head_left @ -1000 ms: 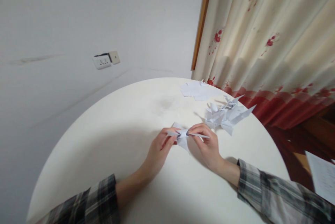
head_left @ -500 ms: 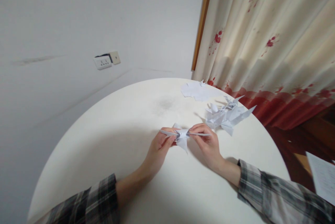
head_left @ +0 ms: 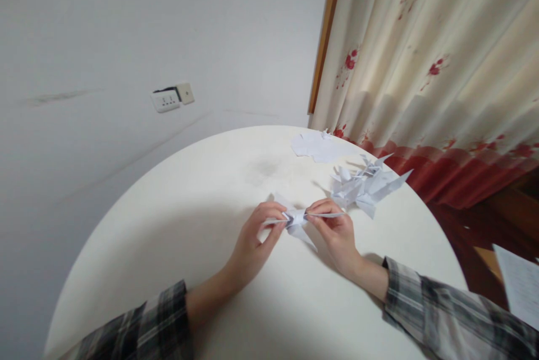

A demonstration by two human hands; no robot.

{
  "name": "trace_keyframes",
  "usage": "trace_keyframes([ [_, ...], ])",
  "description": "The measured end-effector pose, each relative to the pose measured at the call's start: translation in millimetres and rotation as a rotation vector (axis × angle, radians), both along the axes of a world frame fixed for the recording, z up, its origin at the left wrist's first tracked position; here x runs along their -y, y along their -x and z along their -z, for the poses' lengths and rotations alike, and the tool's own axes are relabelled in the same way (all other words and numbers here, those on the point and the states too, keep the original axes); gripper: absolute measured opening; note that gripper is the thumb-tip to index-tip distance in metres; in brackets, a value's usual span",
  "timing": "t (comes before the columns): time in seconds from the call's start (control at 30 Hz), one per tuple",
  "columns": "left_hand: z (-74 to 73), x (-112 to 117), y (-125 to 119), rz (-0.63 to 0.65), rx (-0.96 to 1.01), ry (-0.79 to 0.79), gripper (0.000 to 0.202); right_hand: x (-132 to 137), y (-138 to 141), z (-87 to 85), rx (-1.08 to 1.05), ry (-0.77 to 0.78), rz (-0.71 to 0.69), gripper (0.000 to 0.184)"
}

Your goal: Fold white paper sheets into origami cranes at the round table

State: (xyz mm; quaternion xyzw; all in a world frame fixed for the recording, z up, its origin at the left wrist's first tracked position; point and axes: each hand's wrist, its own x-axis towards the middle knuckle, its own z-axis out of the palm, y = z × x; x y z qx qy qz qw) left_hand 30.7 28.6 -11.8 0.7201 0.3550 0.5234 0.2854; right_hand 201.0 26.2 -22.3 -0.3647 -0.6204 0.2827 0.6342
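A small folded white paper figure with thin pointed arms is held just above the round white table. My left hand pinches its left arm with fingers closed. My right hand pinches its right arm, fingers curled shut around the thin strip. Both forearms wear plaid sleeves.
A heap of several folded white paper figures lies just beyond my right hand. Flat white paper sheets lie at the table's far edge. A flowered curtain hangs at right, a wall socket at left. A printed sheet shows at lower right.
My hands have drawn slightly nearer each other on the figure, and its lower point now sticks out toward the right instead of hanging straight down.
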Motion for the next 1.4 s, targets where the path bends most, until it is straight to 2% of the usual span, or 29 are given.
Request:
trace_keyframes([
  [0.17, -5.3, 1.8, 7.9, -0.047, -0.155, -0.307, 0.008, 4.2, -0.4, -1.0, 0.027, -0.056, -0.019, 0.006],
  [0.3, -2.8, 0.9, 11.4, -0.080, -0.204, -0.399, 0.007, 5.3, -3.2, -1.4, 0.091, -0.103, -0.012, 0.004],
  [0.37, 0.6, -2.2, 12.9, -0.058, -0.237, -0.408, 0.006, 3.5, -5.3, -1.0, 0.145, -0.112, -0.030, 0.003],
  [0.47, 7.4, -9.4, 15.0, -0.019, -0.312, -0.374, 0.007, -2.5, -8.6, 1.5, 0.281, -0.064, -0.047, 0.005],
  [0.6, 15.0, -18.9, 16.6, -0.053, -0.443, -0.203, 0.008, -12.3, -12.2, 7.7, 0.489, 0.051, -0.057, 0.009],
  [0.73, 17.3, -24.5, 16.6, -0.053, -0.495, -0.031, 0.013, -19.0, -15.6, 13.0, 0.586, 0.017, -0.011, 0.007],
  [0.83, 18.1, -26.2, 17.1, -0.050, -0.518, 0.031, 0.014, -21.5, -17.5, 14.9, 0.590, 0.031, -0.039, 0.006],
  [0.97, 21.1, -25.3, 17.9, 0.014, -0.491, 0.016, 0.012, -22.0, -19.7, 13.2, 0.555, 0.086, -0.136, 0.007],
  [1.13, 21.3, -20.1, 16.0, 0.095, -0.461, 0.010, 0.010, -19.5, -23.5, 5.3, 0.579, 0.012, -0.288, 0.003],
  [1.3, 16.6, -17.9, 18.3, 0.174, -0.552, -0.053, 0.024, -17.9, -25.9, 2.5, 0.617, -0.077, -0.329, 0.007],
  [1.4, 16.6, -19.0, 22.2, 0.207, -0.591, -0.125, 0.028, -17.8, -26.1, 4.3, 0.591, -0.049, -0.322, 0.006],
])
